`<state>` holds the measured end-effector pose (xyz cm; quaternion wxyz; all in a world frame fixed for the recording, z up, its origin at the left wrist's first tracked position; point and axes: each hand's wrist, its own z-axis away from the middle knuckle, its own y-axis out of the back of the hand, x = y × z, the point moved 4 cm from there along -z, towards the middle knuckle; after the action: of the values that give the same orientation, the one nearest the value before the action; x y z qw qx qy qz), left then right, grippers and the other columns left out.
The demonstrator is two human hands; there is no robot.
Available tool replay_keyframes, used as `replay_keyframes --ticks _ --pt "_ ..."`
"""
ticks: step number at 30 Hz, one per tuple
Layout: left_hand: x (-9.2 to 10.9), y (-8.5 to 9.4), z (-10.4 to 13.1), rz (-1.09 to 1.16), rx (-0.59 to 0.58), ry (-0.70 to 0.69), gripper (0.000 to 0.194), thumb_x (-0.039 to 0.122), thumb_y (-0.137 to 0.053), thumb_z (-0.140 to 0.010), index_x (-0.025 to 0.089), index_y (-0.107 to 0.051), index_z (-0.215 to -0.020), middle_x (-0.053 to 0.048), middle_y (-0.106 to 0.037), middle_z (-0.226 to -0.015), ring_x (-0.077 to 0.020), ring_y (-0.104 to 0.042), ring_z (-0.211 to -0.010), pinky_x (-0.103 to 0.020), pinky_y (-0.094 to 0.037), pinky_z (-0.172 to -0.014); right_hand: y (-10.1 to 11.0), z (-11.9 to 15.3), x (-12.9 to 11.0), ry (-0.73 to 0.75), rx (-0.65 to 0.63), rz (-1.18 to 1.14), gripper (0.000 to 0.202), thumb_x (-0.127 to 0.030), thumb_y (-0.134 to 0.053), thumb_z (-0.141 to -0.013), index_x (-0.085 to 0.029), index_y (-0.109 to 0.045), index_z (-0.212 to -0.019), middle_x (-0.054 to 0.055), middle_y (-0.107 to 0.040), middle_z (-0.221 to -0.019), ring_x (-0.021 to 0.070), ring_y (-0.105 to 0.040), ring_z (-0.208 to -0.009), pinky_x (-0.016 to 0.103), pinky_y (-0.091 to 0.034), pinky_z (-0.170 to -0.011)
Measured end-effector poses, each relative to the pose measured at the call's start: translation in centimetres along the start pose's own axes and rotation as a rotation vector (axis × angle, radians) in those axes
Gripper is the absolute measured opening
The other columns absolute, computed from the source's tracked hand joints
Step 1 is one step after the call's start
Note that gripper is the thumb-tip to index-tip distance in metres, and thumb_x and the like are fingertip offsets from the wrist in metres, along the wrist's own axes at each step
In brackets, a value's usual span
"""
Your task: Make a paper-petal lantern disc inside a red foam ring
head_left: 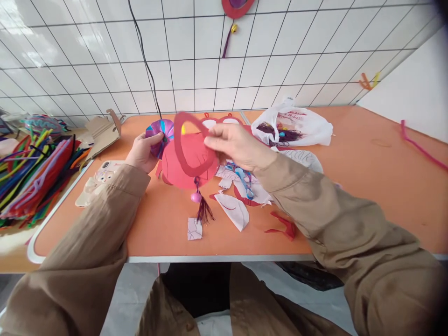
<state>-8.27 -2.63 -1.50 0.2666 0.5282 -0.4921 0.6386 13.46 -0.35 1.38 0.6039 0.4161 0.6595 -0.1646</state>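
A purple and blue round disc [164, 130] with pleat-like stripes is pinched at its left side by my left hand [143, 151], above the table's left half. My right hand [233, 142] pinches the right edge of a red paper ring [179, 154], which is held up and tilted. From the ring's lower edge hangs a dark tassel [205, 212] with a pink bell [196, 197]. Behind the ring shows a rounded red paper piece [170, 168], partly hidden. Blue and purple cords [245, 179] lie on paper scraps by my right wrist.
Several coloured pipe cleaners [38, 172] are heaped at the left beside a phone [100, 179] and torn cardboard [103, 133]. White offcuts [233, 210] and red scraps [285, 226] lie in front. A plastic bag [311, 128] stands at the back. A red ornament [238, 7] hangs on the tiled wall.
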Motion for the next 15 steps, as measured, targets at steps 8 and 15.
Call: replay_keyframes --ticks 8,15 --pt "-1.9 0.2 0.0 -0.021 -0.012 0.088 0.011 0.010 -0.075 -0.064 0.013 -0.067 -0.072 -0.006 -0.069 -0.066 -0.0224 -0.070 -0.066 -0.037 -0.061 -0.068 -1.5 -0.6 5.3 -0.237 -0.096 0.397 0.028 -0.017 -0.068 -0.081 -0.018 -0.053 -0.057 -0.004 -0.051 -0.043 0.0123 -0.056 -0.043 0.025 -0.041 -0.049" --pt "-1.4 0.2 0.1 -0.003 0.077 0.016 0.008 0.006 -0.066 -0.071 0.014 -0.067 -0.072 -0.004 -0.068 -0.068 -0.0217 -0.072 -0.074 -0.036 -0.062 -0.075 4.4 -1.3 2.7 -0.240 0.059 0.660 0.020 -0.024 -0.059 -0.089 -0.016 -0.059 -0.070 -0.001 -0.056 -0.051 0.0141 -0.060 -0.052 0.026 -0.043 -0.056"
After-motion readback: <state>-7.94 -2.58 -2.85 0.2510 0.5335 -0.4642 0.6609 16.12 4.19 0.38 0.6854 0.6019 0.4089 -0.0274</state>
